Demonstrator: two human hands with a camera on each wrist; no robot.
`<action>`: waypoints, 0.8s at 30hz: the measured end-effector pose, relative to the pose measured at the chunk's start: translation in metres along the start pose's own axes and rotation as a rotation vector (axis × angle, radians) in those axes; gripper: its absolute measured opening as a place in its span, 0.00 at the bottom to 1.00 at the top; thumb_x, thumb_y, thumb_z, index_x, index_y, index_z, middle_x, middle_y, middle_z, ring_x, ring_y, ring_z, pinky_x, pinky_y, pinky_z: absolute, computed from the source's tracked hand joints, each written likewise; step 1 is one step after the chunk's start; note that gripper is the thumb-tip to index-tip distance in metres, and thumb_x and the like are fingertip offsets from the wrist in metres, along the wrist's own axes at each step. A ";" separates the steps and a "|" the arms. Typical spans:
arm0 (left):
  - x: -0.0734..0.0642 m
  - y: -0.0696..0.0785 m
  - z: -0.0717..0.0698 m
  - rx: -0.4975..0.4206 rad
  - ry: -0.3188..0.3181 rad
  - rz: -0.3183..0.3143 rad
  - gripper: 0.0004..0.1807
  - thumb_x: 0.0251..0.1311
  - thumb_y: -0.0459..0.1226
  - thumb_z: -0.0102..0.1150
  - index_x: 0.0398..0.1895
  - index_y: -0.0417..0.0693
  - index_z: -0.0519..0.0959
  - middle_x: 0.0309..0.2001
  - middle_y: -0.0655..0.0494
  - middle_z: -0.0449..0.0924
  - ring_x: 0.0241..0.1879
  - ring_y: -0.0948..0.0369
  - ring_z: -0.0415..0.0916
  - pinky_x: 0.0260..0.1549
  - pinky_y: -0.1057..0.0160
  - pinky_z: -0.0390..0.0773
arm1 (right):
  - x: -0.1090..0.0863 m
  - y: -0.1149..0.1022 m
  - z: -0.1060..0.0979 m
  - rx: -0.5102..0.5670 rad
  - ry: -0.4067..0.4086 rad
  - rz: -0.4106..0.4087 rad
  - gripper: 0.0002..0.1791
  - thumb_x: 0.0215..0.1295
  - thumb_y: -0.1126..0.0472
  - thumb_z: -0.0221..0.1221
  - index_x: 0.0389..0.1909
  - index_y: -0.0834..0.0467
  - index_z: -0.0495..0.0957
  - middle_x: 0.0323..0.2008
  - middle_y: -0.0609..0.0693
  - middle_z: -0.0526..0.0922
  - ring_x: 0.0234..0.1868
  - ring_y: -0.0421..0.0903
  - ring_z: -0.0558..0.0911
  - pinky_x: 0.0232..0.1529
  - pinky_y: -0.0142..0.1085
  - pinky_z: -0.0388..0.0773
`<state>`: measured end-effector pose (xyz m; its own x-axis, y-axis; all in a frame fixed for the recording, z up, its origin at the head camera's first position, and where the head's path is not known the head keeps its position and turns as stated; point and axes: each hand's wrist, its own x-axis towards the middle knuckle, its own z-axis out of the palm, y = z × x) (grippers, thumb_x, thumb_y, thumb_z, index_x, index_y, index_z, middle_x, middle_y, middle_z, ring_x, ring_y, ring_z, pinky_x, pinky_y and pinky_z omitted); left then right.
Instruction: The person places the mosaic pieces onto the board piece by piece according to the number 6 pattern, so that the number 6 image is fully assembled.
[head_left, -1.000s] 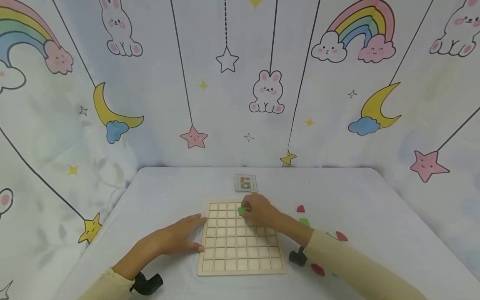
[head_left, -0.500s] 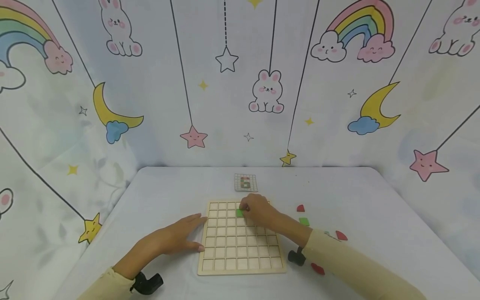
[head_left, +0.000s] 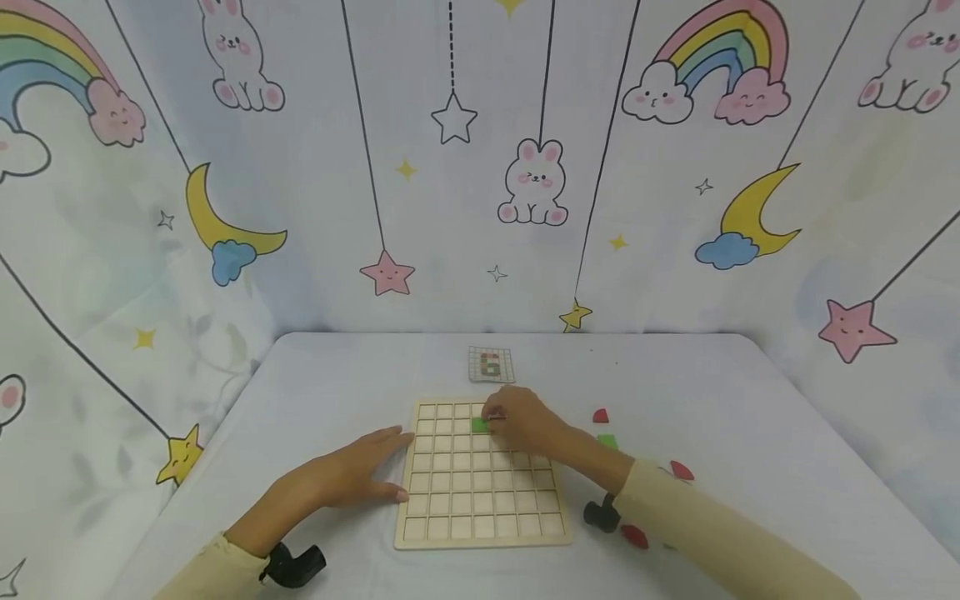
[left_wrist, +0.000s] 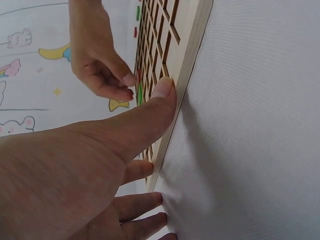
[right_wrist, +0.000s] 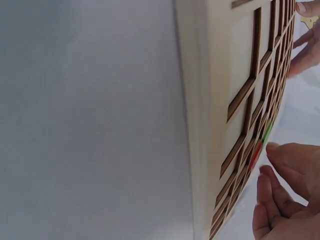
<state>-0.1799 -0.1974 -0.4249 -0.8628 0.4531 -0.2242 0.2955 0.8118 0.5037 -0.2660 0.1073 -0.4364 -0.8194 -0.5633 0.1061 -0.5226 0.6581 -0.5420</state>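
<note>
A square wooden grid board [head_left: 462, 504] lies on the white cloth. In one of its upper cells sits a green square piece [head_left: 480, 425], and a red piece [right_wrist: 255, 156] lies beside it in the right wrist view. My right hand [head_left: 522, 421] is over these pieces, its fingers loosely bent; the right wrist view shows thumb and fingertips apart, with nothing seen between them. My left hand [head_left: 348, 472] rests against the board's left side. Its thumb [left_wrist: 162, 89] touches the rim in the left wrist view, with the fingers spread along that edge.
Behind the board lies a small card [head_left: 491, 365] with a coloured grid figure like a 6. To the right are loose pieces: a red one [head_left: 601, 416], a green square [head_left: 607, 441], another red one [head_left: 681, 471] and one more red piece [head_left: 633, 537] near the sleeve.
The green square was tilted in my right fingers a second ago and now lies flat in its cell. My right hand has shifted slightly right, off the piece. The left hand has stayed put.
</note>
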 end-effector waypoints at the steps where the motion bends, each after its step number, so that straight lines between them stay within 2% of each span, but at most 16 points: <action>1: 0.000 0.000 0.000 0.001 0.001 0.001 0.50 0.62 0.54 0.73 0.81 0.44 0.63 0.81 0.34 0.56 0.80 0.37 0.55 0.77 0.35 0.60 | -0.001 0.002 -0.002 0.017 0.011 0.007 0.06 0.70 0.69 0.65 0.44 0.60 0.87 0.41 0.50 0.86 0.46 0.47 0.84 0.49 0.43 0.85; 6: 0.002 0.000 0.000 0.002 -0.001 -0.012 0.50 0.62 0.54 0.74 0.81 0.44 0.63 0.81 0.34 0.56 0.80 0.37 0.55 0.77 0.35 0.60 | -0.008 0.012 -0.014 0.076 0.053 0.087 0.07 0.71 0.66 0.65 0.46 0.60 0.87 0.42 0.50 0.86 0.44 0.46 0.83 0.47 0.43 0.84; 12: 0.002 -0.001 0.002 0.004 -0.006 -0.025 0.49 0.63 0.54 0.73 0.81 0.44 0.63 0.81 0.35 0.56 0.81 0.39 0.54 0.78 0.37 0.59 | -0.023 0.029 -0.032 0.062 0.074 0.172 0.11 0.71 0.62 0.66 0.51 0.59 0.87 0.44 0.51 0.87 0.47 0.47 0.83 0.49 0.44 0.82; 20: 0.001 0.000 0.001 0.005 -0.013 -0.007 0.50 0.63 0.55 0.73 0.81 0.43 0.63 0.81 0.34 0.56 0.81 0.38 0.54 0.78 0.36 0.59 | -0.047 0.075 -0.061 0.106 0.078 0.314 0.18 0.73 0.56 0.66 0.59 0.59 0.83 0.53 0.54 0.87 0.55 0.52 0.83 0.53 0.45 0.85; 24: -0.001 0.002 -0.001 -0.002 -0.007 0.010 0.49 0.63 0.53 0.73 0.81 0.41 0.63 0.81 0.33 0.56 0.80 0.36 0.54 0.77 0.34 0.59 | -0.061 0.098 -0.074 0.145 0.086 0.378 0.21 0.74 0.53 0.65 0.62 0.59 0.82 0.57 0.57 0.85 0.59 0.54 0.82 0.58 0.49 0.85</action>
<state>-0.1791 -0.1967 -0.4232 -0.8568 0.4639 -0.2253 0.3032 0.8064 0.5077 -0.2849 0.2431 -0.4342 -0.9673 -0.2472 -0.0569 -0.1471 0.7297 -0.6678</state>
